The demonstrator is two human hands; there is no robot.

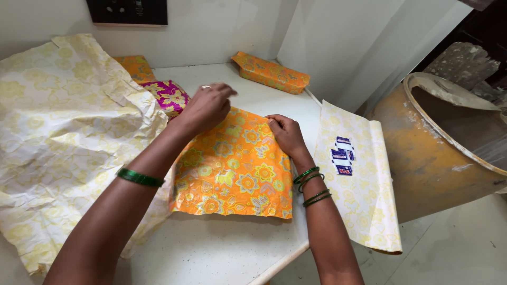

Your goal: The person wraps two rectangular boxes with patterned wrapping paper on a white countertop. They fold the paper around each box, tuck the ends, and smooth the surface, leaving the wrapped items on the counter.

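Orange floral wrapping paper (235,169) lies flat on the white tabletop (211,248), its far edge pinched by the right hand (285,134) at the corner and by the left hand (207,108), fingers closed, just beside it.

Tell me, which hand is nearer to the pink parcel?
Left. The left hand hovers just right of the pink parcel; the right hand rests farther right, on the orange paper.
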